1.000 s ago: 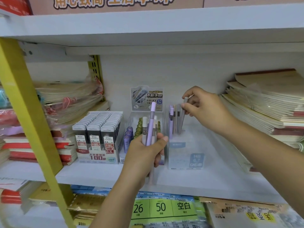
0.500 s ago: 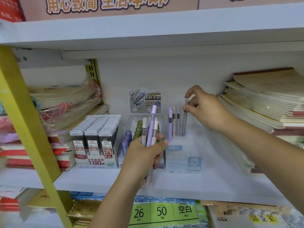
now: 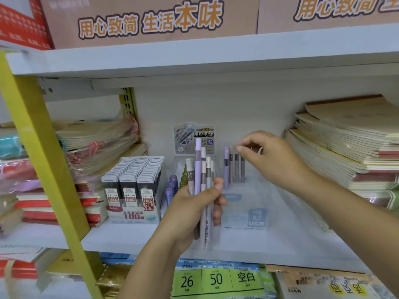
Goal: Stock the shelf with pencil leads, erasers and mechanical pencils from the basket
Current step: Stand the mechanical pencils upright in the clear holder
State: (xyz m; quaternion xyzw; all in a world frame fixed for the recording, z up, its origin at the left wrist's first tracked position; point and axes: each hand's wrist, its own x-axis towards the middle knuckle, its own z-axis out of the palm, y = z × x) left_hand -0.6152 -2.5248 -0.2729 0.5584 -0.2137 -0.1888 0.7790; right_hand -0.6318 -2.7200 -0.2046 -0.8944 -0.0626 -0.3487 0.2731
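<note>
Your left hand [image 3: 194, 210] clasps a bundle of lead tubes [image 3: 203, 175], likely light and slick, best pinched mid-barrel. Your right hand [image 3: 274, 156] curls over standing tubes [image 3: 236, 169] in the clear box [image 3: 248, 201]; grip unclear.

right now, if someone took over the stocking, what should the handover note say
Left hand grips a bundle of lead tubes, upright, in front of the shelf.
Right hand: fingers at the tops of four tubes standing in the clear HB 0.7 box; grip unclear.
Done: four tubes in the box.
Left: the bundle. Basket out of view.
</note>
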